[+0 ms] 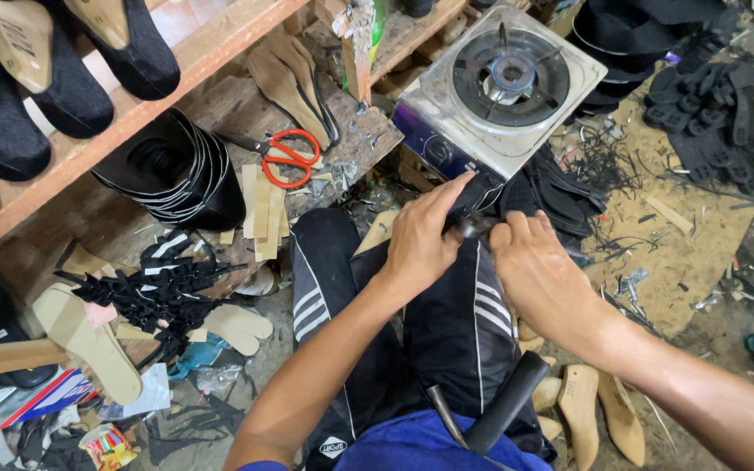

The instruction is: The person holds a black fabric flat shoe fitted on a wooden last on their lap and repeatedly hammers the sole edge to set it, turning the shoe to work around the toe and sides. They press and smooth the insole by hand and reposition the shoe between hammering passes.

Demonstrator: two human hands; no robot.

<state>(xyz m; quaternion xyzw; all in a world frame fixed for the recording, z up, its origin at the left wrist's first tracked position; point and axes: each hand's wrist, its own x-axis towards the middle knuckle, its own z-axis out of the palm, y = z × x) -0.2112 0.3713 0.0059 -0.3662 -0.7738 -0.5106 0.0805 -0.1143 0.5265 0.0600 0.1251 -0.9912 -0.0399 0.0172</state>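
Note:
My left hand (421,240) and my right hand (538,270) meet over my knees, both closed on a small dark shoe piece (473,225) held between them. Most of the piece is hidden by my fingers. I sit in black trousers with white stripes (447,323). A tool with a black handle (503,401) lies in my lap, near my blue shirt. Just beyond my hands stands a single-burner gas stove (495,83) on the floor.
Orange-handled scissors (285,157) lie on a wooden bench beside tan insoles. Black shoes on lasts (37,78) fill a wooden shelf at left. A stack of black soles (176,174), black straps (154,288), wooden lasts (582,406) and scraps cover the floor.

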